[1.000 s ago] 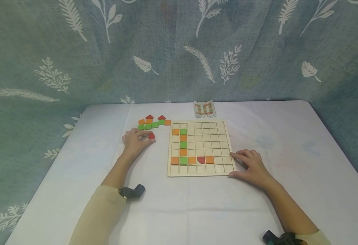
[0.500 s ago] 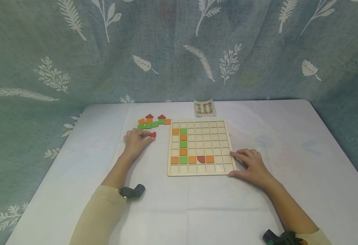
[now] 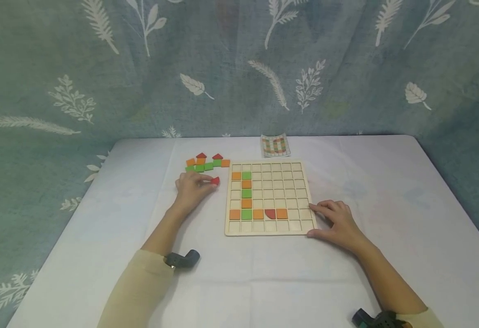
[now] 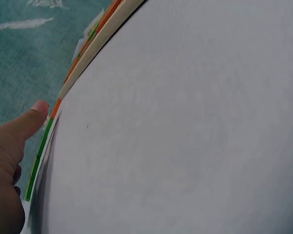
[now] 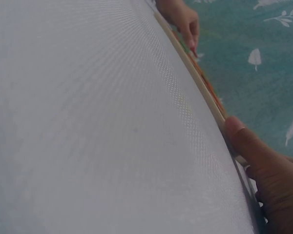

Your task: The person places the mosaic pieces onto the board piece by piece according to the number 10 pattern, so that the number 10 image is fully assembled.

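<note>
Between thumb and index finger, my left hand pinches a red quarter-circle tile, just left of the board. The square wooden grid board holds orange and green square tiles in a column and a lower row. Another red quarter-circle tile lies in that row. My right hand rests at the board's lower right, thumb at the corner and index finger on the right edge. In the right wrist view, the right thumb touches the board's side. The left wrist view shows the left thumb but not the held tile.
Several loose tiles lie behind the left hand: green squares, orange squares and red pointed pieces. Behind the board is a small pattern card. A white cloth covers the table, with a leaf-patterned curtain behind.
My left hand has moved right toward the board with the red quarter-circle tile, which has turned in the fingertips. The right hand has stayed at the board's edge.
</note>
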